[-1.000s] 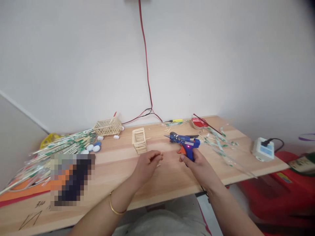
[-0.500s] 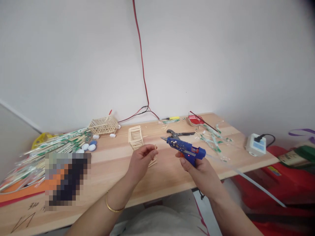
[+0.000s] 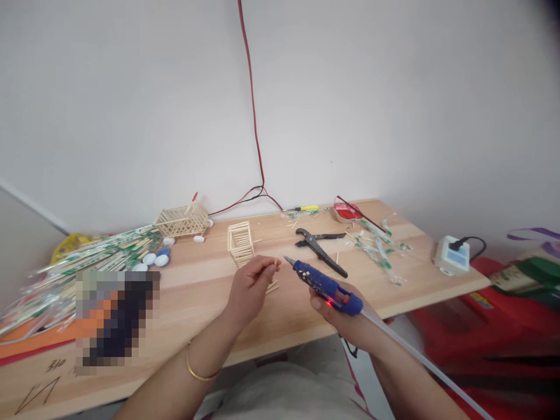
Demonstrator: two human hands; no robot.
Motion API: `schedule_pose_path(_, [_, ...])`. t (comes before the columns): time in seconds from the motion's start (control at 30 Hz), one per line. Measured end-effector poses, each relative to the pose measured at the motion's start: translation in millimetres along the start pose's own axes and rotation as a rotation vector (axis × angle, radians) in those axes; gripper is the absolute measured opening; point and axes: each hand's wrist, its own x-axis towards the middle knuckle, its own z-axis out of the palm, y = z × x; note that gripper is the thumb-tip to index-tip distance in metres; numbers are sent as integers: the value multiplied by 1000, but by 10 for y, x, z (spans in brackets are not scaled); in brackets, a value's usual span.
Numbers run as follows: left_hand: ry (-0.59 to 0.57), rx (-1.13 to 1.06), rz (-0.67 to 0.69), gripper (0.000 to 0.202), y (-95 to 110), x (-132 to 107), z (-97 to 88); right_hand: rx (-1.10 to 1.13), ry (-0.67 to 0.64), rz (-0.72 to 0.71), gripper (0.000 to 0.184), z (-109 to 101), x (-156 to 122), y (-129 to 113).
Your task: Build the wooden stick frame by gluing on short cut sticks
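My left hand (image 3: 254,286) pinches a short wooden stick (image 3: 276,262), whose tip shows above the fingertips. Wrapped around the handle of a blue hot glue gun (image 3: 321,284) is my right hand (image 3: 341,312). The gun's nozzle points at the stick, a small gap away. A long translucent glue stick (image 3: 424,361) trails from the gun's back. Just behind my left hand stands a small open frame of wooden sticks (image 3: 240,244). A few cut sticks (image 3: 272,287) lie beside my left fingers. Black-handled cutters (image 3: 321,251) rest on the table past the gun.
Bundled wrapped chopsticks (image 3: 100,251) and bottle caps (image 3: 156,258) cover the left side. A stick-built cart (image 3: 182,220) stands behind them. Further right lie a yellow screwdriver (image 3: 308,208), a red dish (image 3: 347,211), torn wrappers (image 3: 380,251) and a white power box (image 3: 452,255).
The glue gun has tilted and its nozzle has come down and left, nearer the stick. The cutters are now less covered. My left hand has barely moved.
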Motion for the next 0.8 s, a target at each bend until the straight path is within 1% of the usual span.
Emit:
schedule_pose_path(0.37, [-32, 43, 40, 17, 3, -10, -15, 7, -4, 21, 30, 16, 31, 101])
schedule_pose_path(0.6, [-40, 51, 30, 17, -5, -17, -20, 15, 11, 43, 30, 29, 39, 119])
schedule_pose_path(0.8, [-49, 37, 27, 17, -19, -11, -18, 20, 11, 50, 35, 35, 47, 125])
